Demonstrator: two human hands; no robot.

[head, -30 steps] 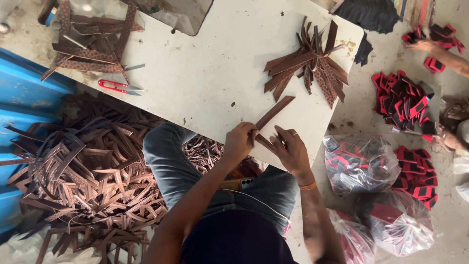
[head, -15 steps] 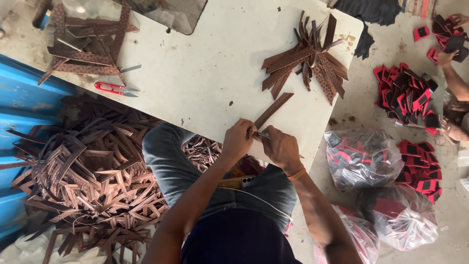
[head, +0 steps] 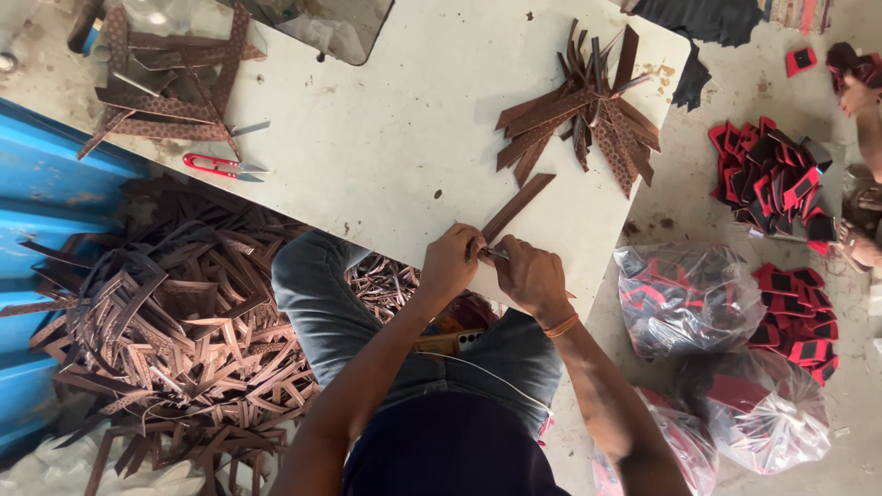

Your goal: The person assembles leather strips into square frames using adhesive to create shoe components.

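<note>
On the pale tabletop [head: 386, 138], a brown leather strip [head: 517, 208] lies slanting at the near edge. The left hand [head: 449, 264] has its grip pinched on the strip's near end; the right hand [head: 531, 276], just beside it and touching, has its grip pressed around a thin metal tool [head: 496, 253] at that same end. Beyond the strip on the tabletop sits a fan of brown strips [head: 588, 110]. Red snips [head: 220, 166] lie well to the left of the strip. Below the tabletop's left edge, a heap of brown strips [head: 175, 321] covers the floor.
</note>
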